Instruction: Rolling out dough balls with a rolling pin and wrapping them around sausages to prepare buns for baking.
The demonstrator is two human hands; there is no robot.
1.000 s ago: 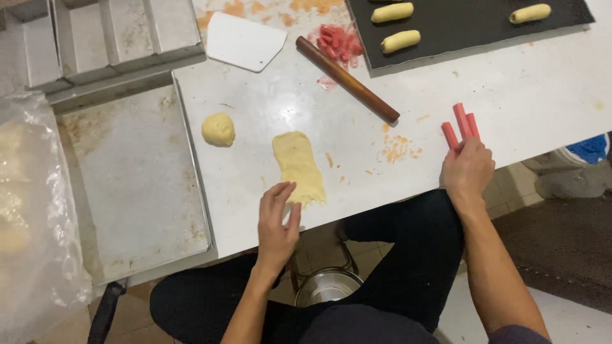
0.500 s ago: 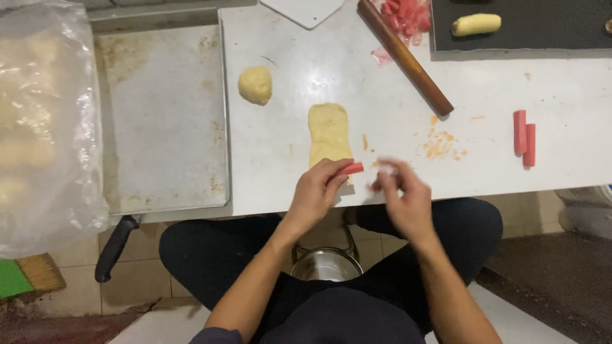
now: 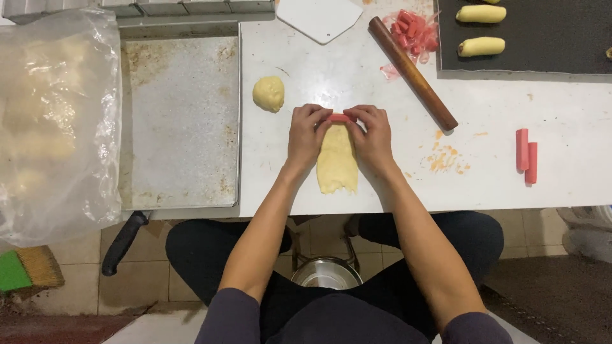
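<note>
The left hand [image 3: 308,135] and the right hand [image 3: 373,137] sit side by side at the far end of a flattened strip of yellow dough [image 3: 336,164], fingers curled down and pinching the dough's far edge over a red sausage stick [image 3: 340,118] — only a short piece of the stick shows between the fingertips. The dough strip lies lengthwise on the white counter [image 3: 574,185], its near end ragged and close to the counter's near edge.

Just left and farther off rests a ball of dough [image 3: 268,93]. To the right, a wooden rolling pin [image 3: 413,73] lies slantwise, with a heap of red sausage pieces [image 3: 414,32] in clear wrap beside its far end. Orange crumbs [image 3: 443,159] are scattered right of the right hand, and two more red sticks [image 3: 526,157] lie touching each other well to the right. At the far right a dark tray [image 3: 542,51] holds rolled dough pieces [image 3: 481,46]. Left of the counter — a worn metal tray [image 3: 182,121], then a clear plastic bag [image 3: 57,121].
</note>
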